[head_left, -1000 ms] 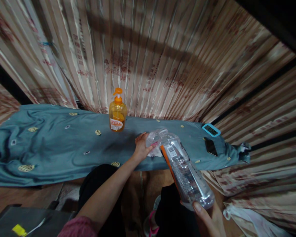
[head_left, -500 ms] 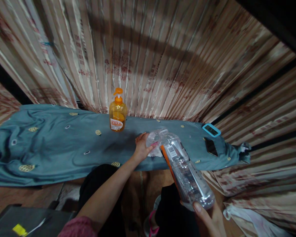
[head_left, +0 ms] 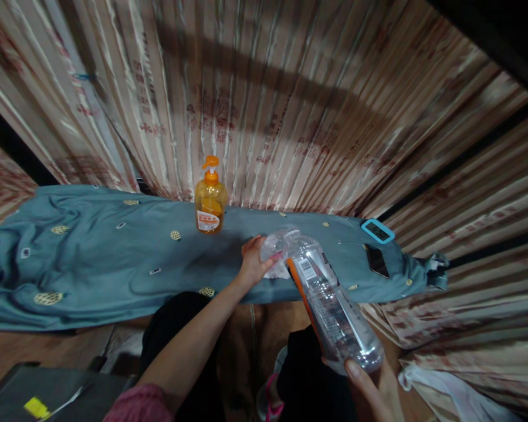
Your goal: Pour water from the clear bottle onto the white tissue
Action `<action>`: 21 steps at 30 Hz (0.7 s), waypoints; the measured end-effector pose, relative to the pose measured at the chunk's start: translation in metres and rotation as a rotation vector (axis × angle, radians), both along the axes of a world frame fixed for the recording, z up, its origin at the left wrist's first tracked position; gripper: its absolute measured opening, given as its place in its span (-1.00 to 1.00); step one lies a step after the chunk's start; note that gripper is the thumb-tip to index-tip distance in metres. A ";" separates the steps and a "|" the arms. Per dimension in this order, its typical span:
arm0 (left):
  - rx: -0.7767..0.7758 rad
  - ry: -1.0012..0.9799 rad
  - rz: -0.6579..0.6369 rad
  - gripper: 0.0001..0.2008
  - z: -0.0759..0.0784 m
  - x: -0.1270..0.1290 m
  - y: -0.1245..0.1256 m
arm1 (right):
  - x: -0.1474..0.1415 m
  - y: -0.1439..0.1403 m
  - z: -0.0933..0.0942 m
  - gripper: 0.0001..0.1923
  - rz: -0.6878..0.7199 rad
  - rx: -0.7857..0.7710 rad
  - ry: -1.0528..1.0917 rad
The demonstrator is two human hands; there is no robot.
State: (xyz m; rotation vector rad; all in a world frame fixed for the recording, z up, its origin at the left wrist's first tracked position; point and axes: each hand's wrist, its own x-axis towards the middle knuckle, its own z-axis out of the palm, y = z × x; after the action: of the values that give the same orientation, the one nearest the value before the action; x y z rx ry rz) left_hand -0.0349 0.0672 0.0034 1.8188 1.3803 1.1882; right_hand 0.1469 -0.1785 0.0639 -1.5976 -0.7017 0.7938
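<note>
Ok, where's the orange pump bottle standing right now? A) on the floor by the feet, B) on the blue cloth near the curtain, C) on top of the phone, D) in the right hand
B: the orange pump bottle stands upright on the blue cloth just in front of the curtain, apart from both hands.

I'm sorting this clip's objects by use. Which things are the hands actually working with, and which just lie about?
In use:
- clear plastic bottle, tilted, base in the right hand
- white cloth at the bottle's mouth, under the left hand

Lying about on the blue-grey cloth:
- orange pump bottle
- dark phone
- small blue-framed clock
</note>
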 end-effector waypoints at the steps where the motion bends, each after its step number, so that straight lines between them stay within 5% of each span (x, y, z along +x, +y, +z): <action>1: 0.002 -0.001 0.000 -0.45 0.000 0.000 0.000 | 0.000 0.000 0.000 -0.37 0.004 0.004 0.006; 21: 0.008 0.012 -0.011 -0.48 0.002 0.000 -0.001 | -0.008 0.001 0.008 -0.39 0.012 -0.005 0.014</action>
State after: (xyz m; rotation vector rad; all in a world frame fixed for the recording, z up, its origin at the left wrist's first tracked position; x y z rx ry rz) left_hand -0.0351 0.0662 0.0058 1.8398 1.3722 1.1809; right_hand 0.1392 -0.1774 0.0714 -1.5921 -0.7007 0.8151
